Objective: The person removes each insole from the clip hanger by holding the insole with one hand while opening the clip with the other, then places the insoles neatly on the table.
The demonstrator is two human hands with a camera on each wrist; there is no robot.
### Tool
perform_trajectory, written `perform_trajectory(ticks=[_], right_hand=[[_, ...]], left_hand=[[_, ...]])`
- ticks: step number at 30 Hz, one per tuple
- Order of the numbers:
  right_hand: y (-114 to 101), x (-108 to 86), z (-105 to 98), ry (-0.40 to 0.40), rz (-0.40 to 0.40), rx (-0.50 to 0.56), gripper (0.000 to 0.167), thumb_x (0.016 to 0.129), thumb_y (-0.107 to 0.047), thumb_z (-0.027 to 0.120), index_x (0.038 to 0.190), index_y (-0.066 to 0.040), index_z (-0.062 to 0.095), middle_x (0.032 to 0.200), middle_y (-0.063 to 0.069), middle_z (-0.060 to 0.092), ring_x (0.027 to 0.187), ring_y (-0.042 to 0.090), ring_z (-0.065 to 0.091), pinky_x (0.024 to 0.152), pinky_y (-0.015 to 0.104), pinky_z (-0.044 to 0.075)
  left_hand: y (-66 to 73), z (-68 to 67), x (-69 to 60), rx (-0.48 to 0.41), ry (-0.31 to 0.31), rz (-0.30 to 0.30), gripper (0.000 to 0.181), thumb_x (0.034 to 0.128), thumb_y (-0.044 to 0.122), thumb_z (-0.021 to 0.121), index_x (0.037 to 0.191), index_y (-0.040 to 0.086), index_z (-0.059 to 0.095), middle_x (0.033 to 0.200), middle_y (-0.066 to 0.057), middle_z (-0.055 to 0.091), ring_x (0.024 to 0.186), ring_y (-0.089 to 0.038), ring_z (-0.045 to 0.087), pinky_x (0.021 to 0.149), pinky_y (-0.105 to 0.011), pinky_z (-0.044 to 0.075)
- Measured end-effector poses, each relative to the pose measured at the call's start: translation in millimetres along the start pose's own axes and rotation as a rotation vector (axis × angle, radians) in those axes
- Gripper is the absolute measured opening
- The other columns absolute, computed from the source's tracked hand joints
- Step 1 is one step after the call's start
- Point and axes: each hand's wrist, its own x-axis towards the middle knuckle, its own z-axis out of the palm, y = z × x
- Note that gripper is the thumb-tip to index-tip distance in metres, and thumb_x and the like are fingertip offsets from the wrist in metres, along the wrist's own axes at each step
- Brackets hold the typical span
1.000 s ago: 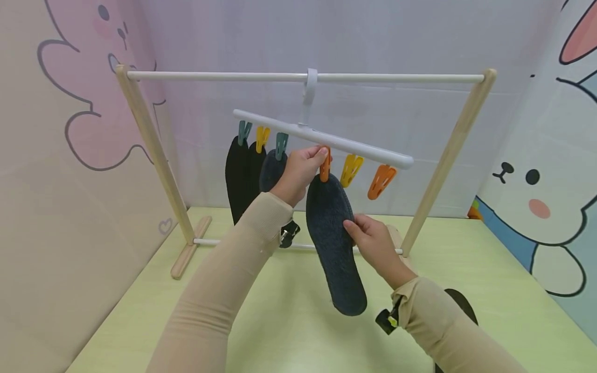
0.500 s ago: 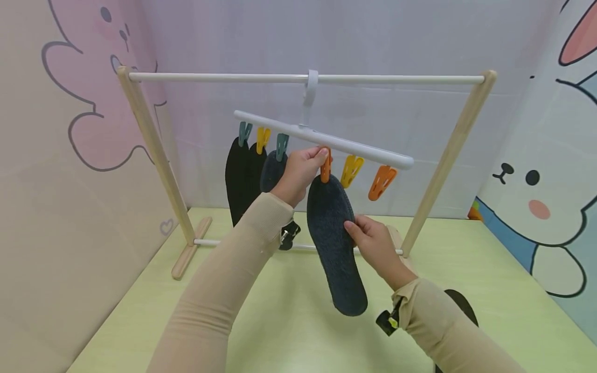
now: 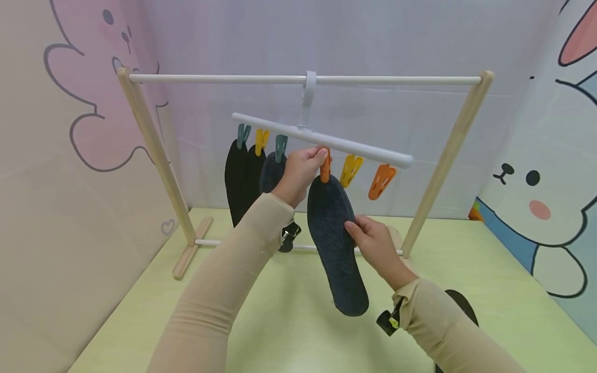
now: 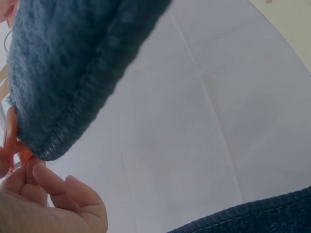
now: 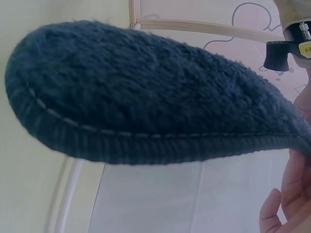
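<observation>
A dark blue fuzzy insole hangs from an orange clothespin on the white hanger. My left hand pinches that clothespin near its top; the left wrist view shows the fingers by the pin and the insole's stitched edge. With thumb and fingers, my right hand grips the insole's right edge about midway. In the right wrist view the insole's fuzzy face fills much of the picture. Another blue insole, partly behind my left hand, hangs from a green clothespin.
Two black insoles hang at the hanger's left end. A yellow clothespin and an orange clothespin hang bare on its right. The wood-and-white rack stands on a pale green table. A dark insole-like piece lies beside my right forearm.
Both hands keep their hold on the clothespin and the insole. Only a very slight shift of the view and the hanger shows.
</observation>
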Motion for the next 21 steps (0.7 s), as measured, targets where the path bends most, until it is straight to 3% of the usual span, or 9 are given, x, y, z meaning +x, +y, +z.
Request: perform_trajectory(ticks=[21], right_hand=[[2.4, -2.5, -0.1, -0.004, -0.008, -0.020, 0.016, 0.096, -0.003, 0.055, 0.092, 0.009, 0.064, 0.070, 0.009, 0.060, 0.065, 0.014, 0.053, 0.061, 0.023, 0.046]], left_hand=[[-0.9, -3.0, 0.0, -0.002, 0.009, 0.007, 0.037, 0.0982, 0.025, 0.054, 0.130, 0.007, 0.060, 0.124, -0.004, 0.062, 0.126, -0.017, 0.046, 0.111, -0.043, 0.025]])
